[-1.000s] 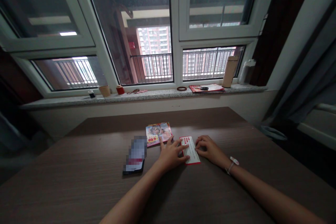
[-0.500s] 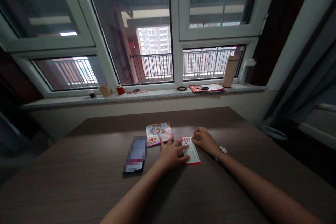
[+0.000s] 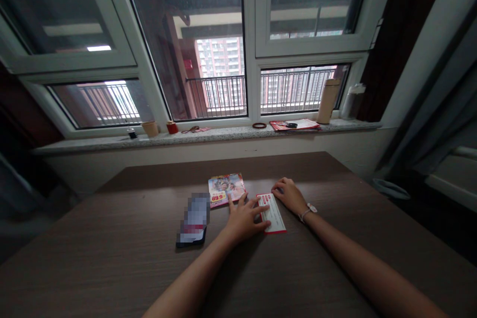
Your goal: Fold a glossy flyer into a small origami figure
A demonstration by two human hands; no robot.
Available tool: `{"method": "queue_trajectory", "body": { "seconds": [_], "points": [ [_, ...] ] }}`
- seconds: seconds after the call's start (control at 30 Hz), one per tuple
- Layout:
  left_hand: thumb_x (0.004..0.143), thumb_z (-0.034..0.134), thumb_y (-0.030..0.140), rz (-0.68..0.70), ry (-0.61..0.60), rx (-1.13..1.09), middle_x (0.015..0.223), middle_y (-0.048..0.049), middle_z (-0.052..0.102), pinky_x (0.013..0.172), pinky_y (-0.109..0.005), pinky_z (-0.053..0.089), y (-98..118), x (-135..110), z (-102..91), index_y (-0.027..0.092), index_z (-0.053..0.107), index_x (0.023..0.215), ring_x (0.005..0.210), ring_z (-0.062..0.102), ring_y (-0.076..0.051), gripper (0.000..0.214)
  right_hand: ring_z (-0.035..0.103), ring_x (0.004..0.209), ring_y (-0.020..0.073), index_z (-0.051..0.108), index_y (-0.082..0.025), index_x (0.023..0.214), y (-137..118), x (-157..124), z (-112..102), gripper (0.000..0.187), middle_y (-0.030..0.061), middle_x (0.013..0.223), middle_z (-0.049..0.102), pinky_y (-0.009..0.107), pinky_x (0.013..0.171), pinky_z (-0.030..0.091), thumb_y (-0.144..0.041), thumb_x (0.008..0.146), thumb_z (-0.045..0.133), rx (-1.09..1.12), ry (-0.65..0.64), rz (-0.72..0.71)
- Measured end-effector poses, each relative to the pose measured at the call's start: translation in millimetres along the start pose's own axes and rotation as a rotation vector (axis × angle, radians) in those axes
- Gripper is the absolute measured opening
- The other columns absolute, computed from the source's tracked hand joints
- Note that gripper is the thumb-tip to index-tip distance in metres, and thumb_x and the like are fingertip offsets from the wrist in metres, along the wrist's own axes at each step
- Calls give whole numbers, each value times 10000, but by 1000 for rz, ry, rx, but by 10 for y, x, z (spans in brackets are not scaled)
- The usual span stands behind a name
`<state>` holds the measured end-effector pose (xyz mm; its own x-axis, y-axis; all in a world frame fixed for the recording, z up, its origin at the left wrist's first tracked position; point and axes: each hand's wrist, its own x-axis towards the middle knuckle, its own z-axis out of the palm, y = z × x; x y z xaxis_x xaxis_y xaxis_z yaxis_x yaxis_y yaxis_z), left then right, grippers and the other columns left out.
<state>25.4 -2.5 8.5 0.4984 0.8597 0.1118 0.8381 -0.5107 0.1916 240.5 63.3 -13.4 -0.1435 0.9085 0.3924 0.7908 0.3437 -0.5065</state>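
Note:
A white leaflet with red borders and printed text lies flat on the brown table. My left hand is open, its fingers spread; thumb and some fingertips rest on the leaflet's left part. Its other fingertips reach the lower edge of a colourful picture leaflet marked 89.9. At the white leaflet's upper right corner is my right hand, fingers curled together and low to the table. Whether anything is pinched in them is hidden. A bracelet circles the right wrist.
A phone with a blurred screen lies left of my left hand. On the windowsill stand a paper cup, a red spool-like item, a dark ring, stacked papers and a tan bottle.
My right hand has shifted slightly up and left along the white leaflet's corner, its fingers flatter. The left hand keeps its place on the leaflet. The whole view moved slightly.

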Motion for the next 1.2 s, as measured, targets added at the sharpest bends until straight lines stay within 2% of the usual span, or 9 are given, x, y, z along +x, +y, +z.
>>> {"method": "queue_trajectory", "body": {
  "seconds": [0.23, 0.5, 0.73, 0.97, 1.07, 1.2],
  "points": [
    [854, 455, 634, -30, 28, 18, 1472, 54, 404, 1016, -734, -126, 22, -8, 22, 483, 474, 1304, 1381, 219, -367, 475, 526, 1011, 203, 702, -214, 930, 25, -79, -15, 193, 58, 1001, 600, 358, 947, 402, -258, 864, 526, 91, 1, -62],
    [882, 415, 606, -59, 66, 25, 1481, 36, 395, 1025, -734, -105, -3, 10, 80, 456, 448, 1331, 1401, 184, -349, 475, 528, 1060, 211, 700, -231, 977, -128, -480, -148, 194, 64, 1054, 637, 364, 978, 400, -302, 879, 548, 135, -121, -233],
    [888, 430, 568, -90, 67, 40, 1503, 20, 352, 1040, -728, -61, 0, 21, 85, 439, 434, 1349, 1390, 197, -359, 479, 491, 1153, 248, 642, -227, 1156, -202, -575, -191, 372, 98, 1211, 589, 407, 1033, 379, -376, 815, 638, 90, -210, -211],
    [880, 469, 541, -94, 115, 22, 1535, 35, 276, 1039, -731, -49, -20, 25, 110, 462, 450, 1321, 1399, 174, -356, 449, 467, 1194, 257, 614, -233, 1219, -180, -577, -249, 491, 102, 1265, 552, 408, 1062, 349, -476, 793, 653, 70, -256, -229],
    [875, 492, 518, -110, 149, 20, 1528, 10, 291, 1050, -719, -30, -31, 33, 123, 442, 453, 1321, 1401, 178, -341, 455, 462, 1202, 255, 618, -239, 1218, -170, -577, -254, 490, 102, 1274, 543, 404, 1066, 347, -471, 789, 662, 68, -260, -225],
    [883, 498, 450, -191, 227, 32, 1482, -43, 367, 1084, -675, 20, -32, 45, 117, 358, 515, 1271, 1389, 214, -313, 399, 456, 1214, 254, 595, -235, 1247, -145, -575, -229, 504, 107, 1292, 531, 409, 1075, 339, -450, 796, 660, 87, -261, -205]
  ]
}}
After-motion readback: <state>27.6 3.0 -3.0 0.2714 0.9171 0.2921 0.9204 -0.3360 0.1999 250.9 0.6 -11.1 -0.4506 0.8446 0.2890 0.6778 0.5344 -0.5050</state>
